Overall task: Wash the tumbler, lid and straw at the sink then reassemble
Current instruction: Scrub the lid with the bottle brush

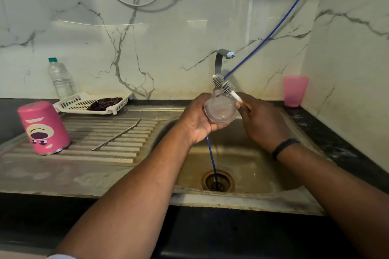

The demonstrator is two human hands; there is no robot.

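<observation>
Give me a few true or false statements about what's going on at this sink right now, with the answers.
1. The left hand holds the clear lid over the sink basin. True.
2. The right hand holds a sponge. False: it grips a white-handled brush, its bristles at the lid's upper edge.
3. The pink tumbler stands mouth down on the drainboard. True.
4. The metal straw is inside the tumbler. False: it lies loose on the drainboard ridges.
5. The pink cup sits in the white tray. False: it stands on the counter right of the sink.
</observation>
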